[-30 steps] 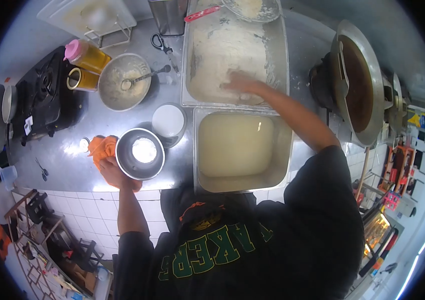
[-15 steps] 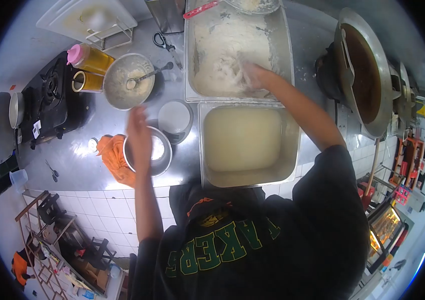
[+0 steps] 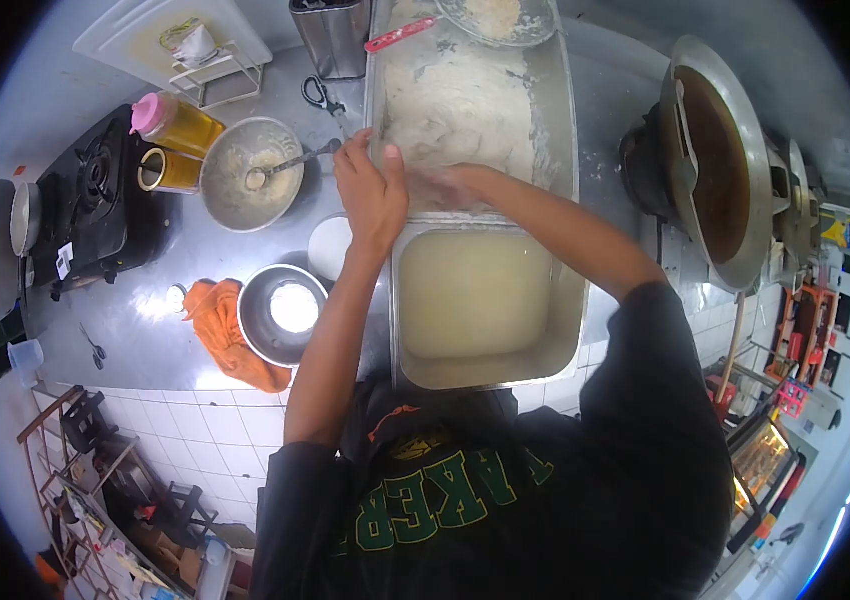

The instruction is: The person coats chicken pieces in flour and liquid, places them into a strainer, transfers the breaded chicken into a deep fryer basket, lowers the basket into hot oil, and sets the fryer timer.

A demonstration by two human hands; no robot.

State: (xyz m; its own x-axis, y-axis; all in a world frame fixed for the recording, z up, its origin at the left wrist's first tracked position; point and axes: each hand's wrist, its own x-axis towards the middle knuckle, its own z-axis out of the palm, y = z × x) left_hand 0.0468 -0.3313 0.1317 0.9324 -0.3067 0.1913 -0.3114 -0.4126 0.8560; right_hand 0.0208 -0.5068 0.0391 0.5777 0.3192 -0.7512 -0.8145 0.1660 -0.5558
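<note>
My left hand (image 3: 373, 195) is over the near left corner of the flour tray (image 3: 573, 130), its thumb and fingers apart with nothing seen between them. Whether it touches the rim, I cannot tell. Close beside it, my right hand (image 3: 453, 188) is low over the near end of the tray and smeared by motion. Its fingers, and anything in them, cannot be made out. White flour (image 3: 465, 110) covers the tray's bottom. Nearer to me, a second metal pan (image 3: 583, 300) holds a cloudy, pale liquid (image 3: 475, 295).
Left of the trays are a metal bowl with a spoon (image 3: 285, 168), a smaller bowl (image 3: 280, 315), an orange cloth (image 3: 220, 325), scissors (image 3: 317, 95) and oil containers (image 3: 180, 130). A gas stove (image 3: 95, 190) is farther left. A wok of brown liquid (image 3: 720, 165) stands right.
My left hand has moved right and away from me, from above the small bowl to the flour tray's corner. My right hand has come nearer and left, leaving the clumped flour. The view has shifted slightly.
</note>
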